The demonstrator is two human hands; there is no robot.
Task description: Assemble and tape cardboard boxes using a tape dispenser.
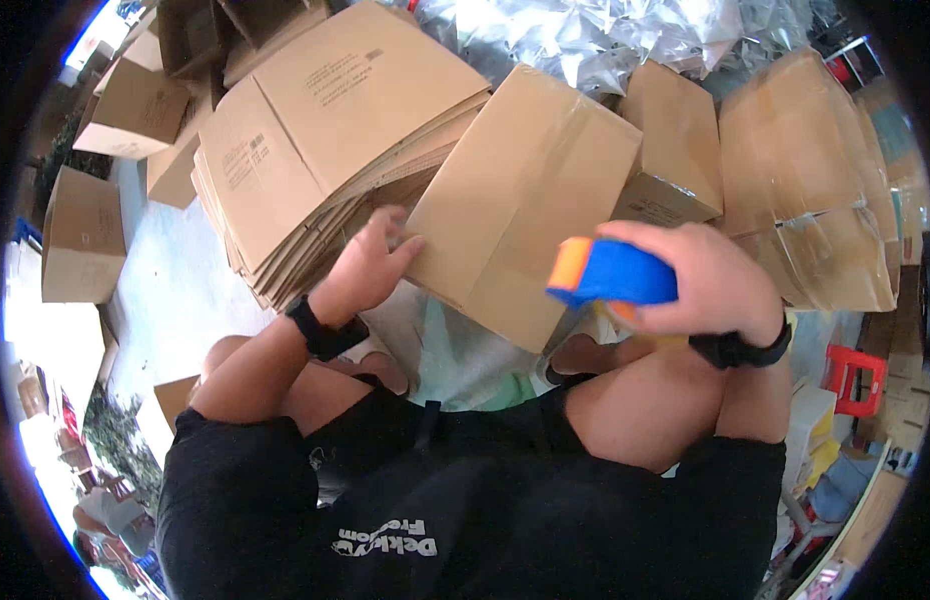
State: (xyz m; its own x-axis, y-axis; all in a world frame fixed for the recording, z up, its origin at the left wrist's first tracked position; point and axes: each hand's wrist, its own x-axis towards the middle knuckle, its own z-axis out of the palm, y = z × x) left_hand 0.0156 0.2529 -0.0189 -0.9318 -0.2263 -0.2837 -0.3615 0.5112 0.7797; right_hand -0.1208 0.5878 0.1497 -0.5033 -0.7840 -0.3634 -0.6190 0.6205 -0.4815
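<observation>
A closed cardboard box (530, 190) lies tilted in front of my knees, with a strip of clear tape running along its middle seam. My left hand (370, 262) is at the box's left edge, thumb and fingers apart. The thumb tip meets or nearly meets the cardboard; the slightly blurred fingers point toward the stacked cartons. Over the box's right side, my right hand (710, 280) is wrapped round a blue and orange tape dispenser (625, 273). Its orange end points left, above the box's near right part. Whether the dispenser touches the box cannot be told.
Flattened cartons (335, 110) are stacked at the left. Behind the box lies a heap of shiny clear plastic (605, 35). Taped boxes (800, 160) stand on the right, near a red stool (853, 382). Another open carton (85, 235) sits on the floor at far left.
</observation>
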